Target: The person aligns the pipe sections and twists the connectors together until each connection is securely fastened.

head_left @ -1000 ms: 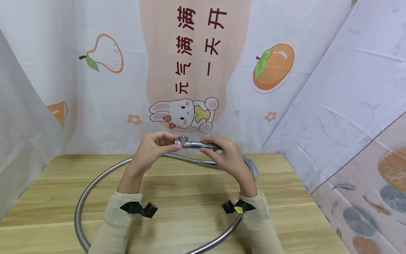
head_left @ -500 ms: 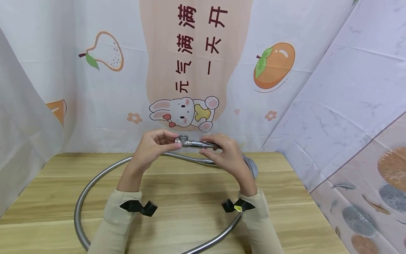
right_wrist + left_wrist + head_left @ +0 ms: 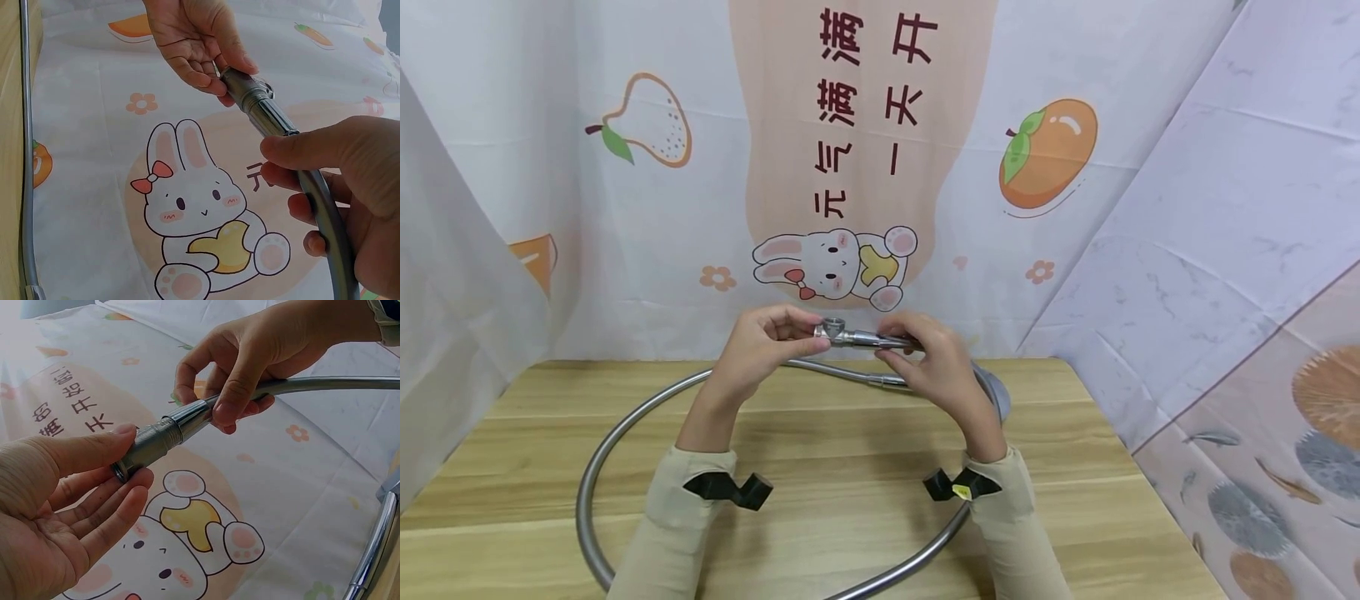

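Observation:
In the head view my left hand [image 3: 752, 350] pinches a small metal tee-shaped fitting [image 3: 832, 332] between thumb and fingers. Its side opening faces up. My right hand [image 3: 936, 358] grips the end of a flexible metal shower hose [image 3: 587, 500] by its shiny conical connector [image 3: 867, 338]. Fitting and connector are joined in one line above the far table edge; the left wrist view shows some thread [image 3: 167, 430] between them. From the right palm the hose [image 3: 331, 231] curves away.
The hose loops across the wooden table [image 3: 820, 467] around both forearms. Its other connector [image 3: 887, 382] lies near the back edge. A rounded grey object [image 3: 997, 398] is partly hidden behind the right wrist. A printed curtain [image 3: 685, 217] hangs directly behind.
My right fingers have shifted slightly on the connector. The left hand keeps its pinch on the fitting, and the head view has tilted a little.

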{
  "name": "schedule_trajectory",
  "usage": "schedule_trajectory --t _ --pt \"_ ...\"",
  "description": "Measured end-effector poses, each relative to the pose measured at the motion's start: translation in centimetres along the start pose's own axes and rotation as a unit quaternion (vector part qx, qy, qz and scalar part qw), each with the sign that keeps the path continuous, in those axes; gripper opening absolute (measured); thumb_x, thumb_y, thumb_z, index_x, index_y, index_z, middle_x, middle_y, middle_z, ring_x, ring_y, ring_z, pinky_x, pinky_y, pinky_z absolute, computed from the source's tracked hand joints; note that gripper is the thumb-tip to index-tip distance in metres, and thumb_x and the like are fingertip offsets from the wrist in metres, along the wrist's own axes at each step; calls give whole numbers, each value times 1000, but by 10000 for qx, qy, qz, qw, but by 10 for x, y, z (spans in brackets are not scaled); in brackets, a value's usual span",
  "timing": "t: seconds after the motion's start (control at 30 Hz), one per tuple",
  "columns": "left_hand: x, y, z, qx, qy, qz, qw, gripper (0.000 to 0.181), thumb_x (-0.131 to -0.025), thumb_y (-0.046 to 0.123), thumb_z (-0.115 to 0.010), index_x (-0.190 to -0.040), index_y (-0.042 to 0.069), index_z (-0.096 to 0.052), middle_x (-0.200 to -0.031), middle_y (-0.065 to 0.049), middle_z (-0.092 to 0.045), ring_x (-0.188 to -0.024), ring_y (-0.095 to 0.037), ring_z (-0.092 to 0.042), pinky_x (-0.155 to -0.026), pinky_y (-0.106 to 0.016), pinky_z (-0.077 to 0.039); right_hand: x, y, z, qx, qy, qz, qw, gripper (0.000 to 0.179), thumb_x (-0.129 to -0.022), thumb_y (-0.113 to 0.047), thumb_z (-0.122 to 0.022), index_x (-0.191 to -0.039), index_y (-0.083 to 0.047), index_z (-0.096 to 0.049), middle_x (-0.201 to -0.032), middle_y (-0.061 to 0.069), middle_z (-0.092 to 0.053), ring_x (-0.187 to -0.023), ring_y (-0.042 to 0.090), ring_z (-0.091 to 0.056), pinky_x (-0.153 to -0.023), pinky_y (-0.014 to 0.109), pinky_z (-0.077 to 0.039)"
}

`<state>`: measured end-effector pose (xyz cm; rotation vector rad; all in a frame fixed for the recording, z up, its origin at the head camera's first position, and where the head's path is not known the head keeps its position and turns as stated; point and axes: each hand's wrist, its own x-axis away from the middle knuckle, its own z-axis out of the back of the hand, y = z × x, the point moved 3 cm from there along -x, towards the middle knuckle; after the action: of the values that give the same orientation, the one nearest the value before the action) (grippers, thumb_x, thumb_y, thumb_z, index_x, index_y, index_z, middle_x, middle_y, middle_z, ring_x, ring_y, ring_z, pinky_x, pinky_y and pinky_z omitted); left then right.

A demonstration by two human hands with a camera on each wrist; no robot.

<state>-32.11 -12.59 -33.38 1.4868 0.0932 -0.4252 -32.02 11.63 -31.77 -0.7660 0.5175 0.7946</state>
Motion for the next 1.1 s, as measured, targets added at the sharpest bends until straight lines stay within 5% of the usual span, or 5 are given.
schedule_trajectory --t 0.4,0.6,1.1 --pt "1 -1 0 -97 -16 -28 9999 32 -85 7 -83 -113 -2 -71 -96 7 -76 -86 -12 -72 -71 -23 -58 1 1 1 -30 91 180 9998 23 -85 -9 -83 -104 -11 -71 -91 2 -74 -76 20 -62 -64 35 -54" --pt "0 -1 0 -102 0 -65 9999 31 -85 6 -83 -112 -2 -71 -96 7 -76 -85 -11 -72 -72 -24 -58 1 1 2 44 88 182 9998 22 -85 -12 -83 -104 -11 -73 -91 1 -73 -74 14 -59 -64 24 -49" --pt "0 -2 0 -112 3 -12 9999 31 -84 6 -83 -112 -1 -72 -95 7 -77 -85 -11 -72 -73 -27 -59 1 1 3 23 95 107 9999 20 -86 -14 -83 -105 -11 -76 -91 2 -73 -75 12 -59 -65 24 -48"
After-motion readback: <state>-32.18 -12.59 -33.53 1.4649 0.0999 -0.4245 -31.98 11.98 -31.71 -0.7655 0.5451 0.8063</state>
